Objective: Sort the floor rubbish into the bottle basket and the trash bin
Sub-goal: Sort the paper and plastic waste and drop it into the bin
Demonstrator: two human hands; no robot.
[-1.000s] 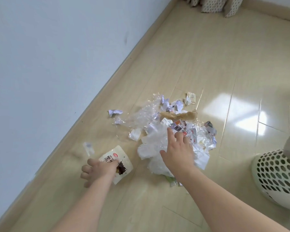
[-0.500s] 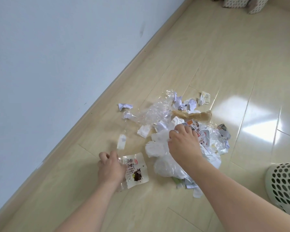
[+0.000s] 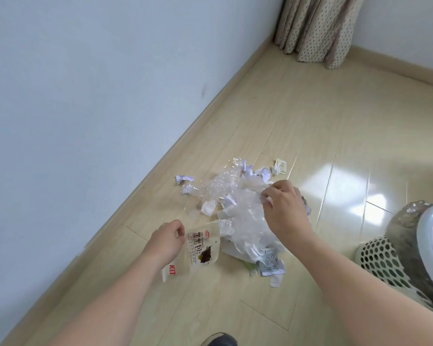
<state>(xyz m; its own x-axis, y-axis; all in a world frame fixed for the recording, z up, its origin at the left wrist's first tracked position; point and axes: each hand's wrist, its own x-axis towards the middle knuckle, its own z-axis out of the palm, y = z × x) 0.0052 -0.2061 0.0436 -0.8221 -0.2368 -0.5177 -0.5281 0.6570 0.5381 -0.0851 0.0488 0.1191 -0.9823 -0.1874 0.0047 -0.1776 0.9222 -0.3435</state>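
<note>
Bare wood floor (image 3: 298, 116) beyond rubbish (image 3: 238, 203)

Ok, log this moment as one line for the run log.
left hand grips snack wrapper | right hand gathers plastic-and-paper pile | perforated basket at right | nothing binned yet

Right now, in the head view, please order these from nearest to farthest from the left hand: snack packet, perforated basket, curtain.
From the left hand:
1. Snack packet, held in its fingers.
2. Perforated basket, across the floor at right.
3. Curtain, far corner.
</note>
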